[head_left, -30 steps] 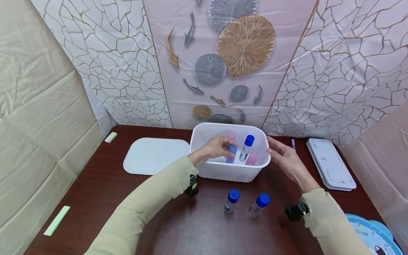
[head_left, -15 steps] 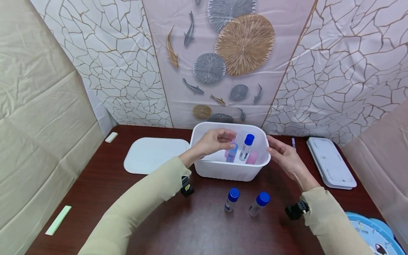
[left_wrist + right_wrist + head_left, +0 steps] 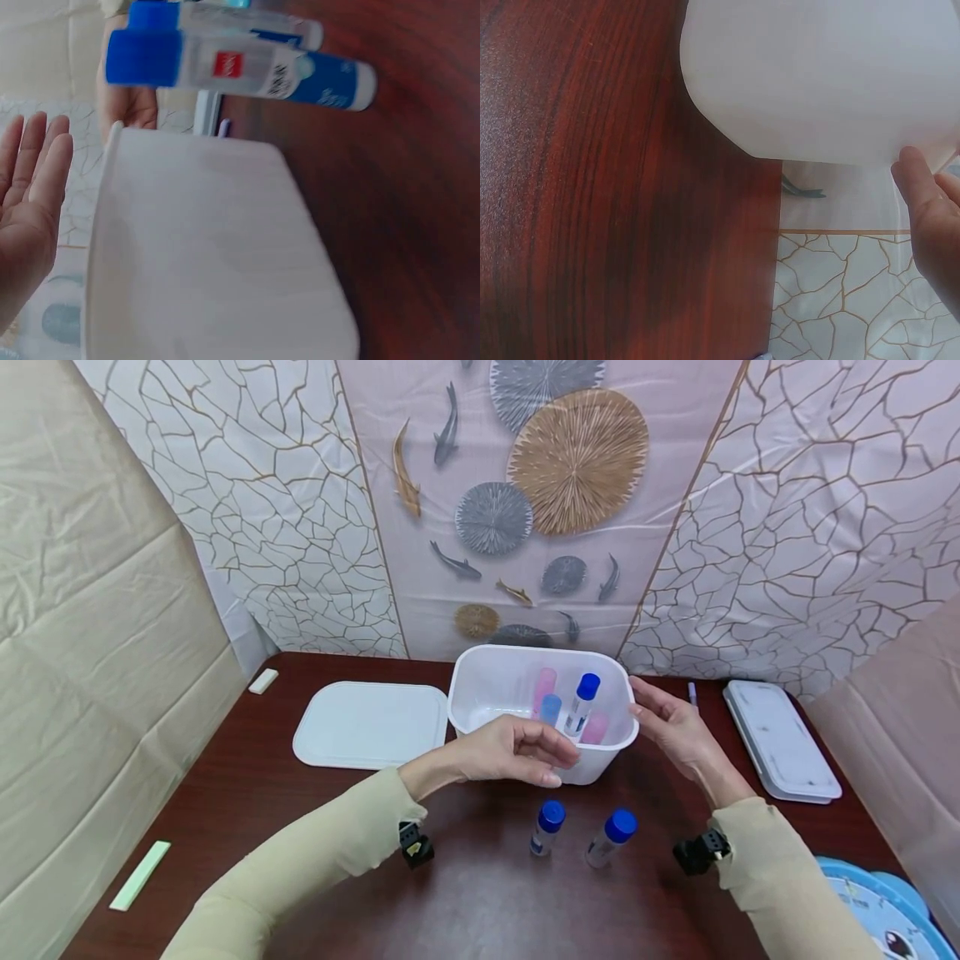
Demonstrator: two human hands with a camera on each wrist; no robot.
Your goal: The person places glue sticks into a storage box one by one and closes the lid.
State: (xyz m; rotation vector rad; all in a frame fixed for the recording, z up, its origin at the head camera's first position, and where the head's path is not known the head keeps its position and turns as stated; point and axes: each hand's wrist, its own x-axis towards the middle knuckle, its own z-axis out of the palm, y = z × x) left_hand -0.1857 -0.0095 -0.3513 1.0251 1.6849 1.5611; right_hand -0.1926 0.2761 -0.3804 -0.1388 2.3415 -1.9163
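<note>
Left hand (image 3: 510, 752) empty, fingers loosely bent, nearer; blue-capped tube (image 3: 547, 830) upright on tabletop (image 3: 450, 885) at 5 o'clock from it. Right hand (image 3: 677, 735) farther, fingers extended, touching tub's (image 3: 491, 681) 3 o'clock end.

"How's our head view lit?"
"Brightly and evenly; we catch a soft sheen on the wooden tabletop (image 3: 465, 893)."
"And our wrist views?"
"Dimmer. On the left, we find the blue-capped tube (image 3: 277, 73) slightly blurred; on the right, the white bin (image 3: 825, 82) looks washed out, its shadow darkening the tabletop beside it."
</note>
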